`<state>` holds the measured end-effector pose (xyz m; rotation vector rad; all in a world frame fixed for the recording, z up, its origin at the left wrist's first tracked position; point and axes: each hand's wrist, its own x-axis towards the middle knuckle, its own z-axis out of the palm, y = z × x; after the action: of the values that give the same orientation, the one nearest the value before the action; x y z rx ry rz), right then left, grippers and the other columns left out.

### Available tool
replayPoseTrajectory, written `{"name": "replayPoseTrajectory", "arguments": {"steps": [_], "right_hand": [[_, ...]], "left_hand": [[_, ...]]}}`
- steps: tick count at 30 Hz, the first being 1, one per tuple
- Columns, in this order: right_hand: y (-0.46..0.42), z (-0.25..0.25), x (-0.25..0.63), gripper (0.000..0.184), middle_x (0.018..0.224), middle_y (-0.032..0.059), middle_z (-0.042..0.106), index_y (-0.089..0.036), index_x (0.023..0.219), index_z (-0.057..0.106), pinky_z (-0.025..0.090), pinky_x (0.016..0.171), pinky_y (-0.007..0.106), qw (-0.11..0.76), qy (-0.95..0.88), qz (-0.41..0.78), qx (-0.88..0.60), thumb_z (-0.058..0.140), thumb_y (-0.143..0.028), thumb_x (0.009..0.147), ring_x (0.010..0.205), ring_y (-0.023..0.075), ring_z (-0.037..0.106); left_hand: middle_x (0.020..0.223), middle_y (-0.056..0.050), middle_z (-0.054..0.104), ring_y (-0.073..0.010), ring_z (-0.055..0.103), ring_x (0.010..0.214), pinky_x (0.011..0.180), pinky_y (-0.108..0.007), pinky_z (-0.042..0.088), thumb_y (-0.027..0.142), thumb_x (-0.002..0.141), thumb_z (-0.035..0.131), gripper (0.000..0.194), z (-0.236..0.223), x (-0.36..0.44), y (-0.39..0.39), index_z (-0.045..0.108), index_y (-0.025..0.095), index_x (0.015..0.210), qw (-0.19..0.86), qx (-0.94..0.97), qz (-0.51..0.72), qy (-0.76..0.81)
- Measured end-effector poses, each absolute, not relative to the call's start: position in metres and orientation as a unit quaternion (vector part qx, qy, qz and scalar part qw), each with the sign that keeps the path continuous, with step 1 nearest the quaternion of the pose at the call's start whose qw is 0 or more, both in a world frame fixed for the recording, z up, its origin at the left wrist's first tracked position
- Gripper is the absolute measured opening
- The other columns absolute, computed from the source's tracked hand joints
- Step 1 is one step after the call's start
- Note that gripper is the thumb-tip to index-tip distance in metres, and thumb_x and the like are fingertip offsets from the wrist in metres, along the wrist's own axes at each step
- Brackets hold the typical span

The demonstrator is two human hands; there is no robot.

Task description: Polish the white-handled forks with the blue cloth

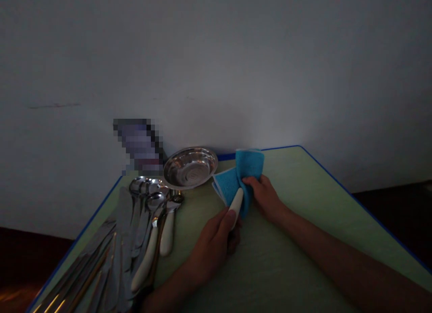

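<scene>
The cloth [249, 165] is bright turquoise blue with a paler edge; the handle [237, 204] at its six o'clock is cream; the bowl [191, 171] at its nine o'clock is shiny silver; the spoons [156, 200] at the bowl's eight o'clock are silver, with off-white handles [166, 234] among them; the flat cutlery [115, 263] is silver-grey with golden streaks; the counter [303, 259] is pale green, rimmed in deep blue; the wall [236, 79] at twelve o'clock is grey.
</scene>
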<state>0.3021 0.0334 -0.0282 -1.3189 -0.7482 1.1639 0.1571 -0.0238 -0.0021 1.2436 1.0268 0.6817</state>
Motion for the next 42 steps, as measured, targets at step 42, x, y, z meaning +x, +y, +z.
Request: {"name": "replayPoseTrajectory", "arguments": {"steps": [42], "right_hand": [[0.038, -0.021, 0.302, 0.023, 0.063, -0.0009, 0.067, -0.015, 0.062, 0.063, 0.048, 0.079, 0.029, 0.589, -0.185, 0.722, -0.313, 0.05, 0.003, 0.059, 0.061, 0.0123, 0.059]], "left_hand": [[0.061, 0.004, 0.041, -0.011, 0.038, 0.057, 0.055, -0.024, 0.031, 0.039, 0.093, 0.029, 0.033, -0.001, 0.152, -0.039, 0.048, 0.018, 0.076, 0.579, 0.63, 0.297, 0.425]]}}
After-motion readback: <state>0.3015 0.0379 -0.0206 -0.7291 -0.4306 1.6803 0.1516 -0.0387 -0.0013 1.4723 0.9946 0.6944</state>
